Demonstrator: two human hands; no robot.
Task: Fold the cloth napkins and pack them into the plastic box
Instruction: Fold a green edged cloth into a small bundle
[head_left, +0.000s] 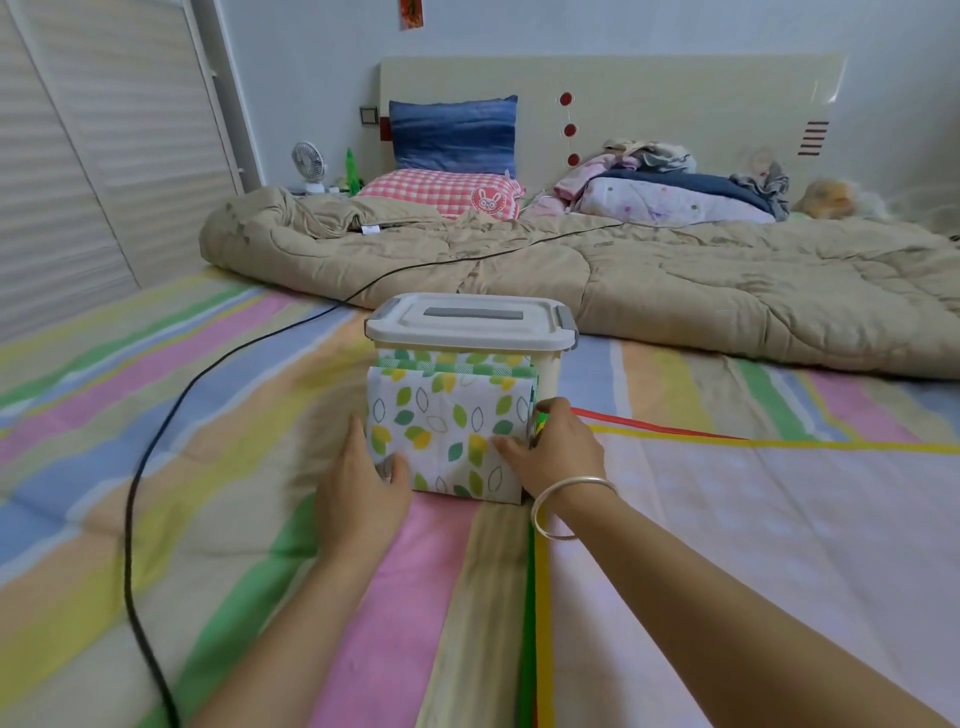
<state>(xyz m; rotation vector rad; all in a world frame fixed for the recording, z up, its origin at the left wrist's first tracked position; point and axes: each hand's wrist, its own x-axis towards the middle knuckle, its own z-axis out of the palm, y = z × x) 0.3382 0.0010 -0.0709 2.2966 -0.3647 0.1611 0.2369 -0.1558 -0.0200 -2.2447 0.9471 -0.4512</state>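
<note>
A stack of folded white napkins (447, 415) printed with green and yellow leaves stands on edge on the striped bedsheet, right in front of the plastic box (550, 371). The box has a white lid (467, 319) with grey latches, and the lid is on. My left hand (363, 483) holds the stack's lower left corner, thumb on the front face. My right hand (550, 452) grips the right side, thumb in front and fingers round the edge. A silver bangle sits on my right wrist.
A black cable (156, 441) runs across the sheet at the left. A beige quilt (571, 270) lies bunched behind the box, with pillows and piled clothes at the headboard. A white cloth with red, yellow and green borders (753, 519) lies at the right.
</note>
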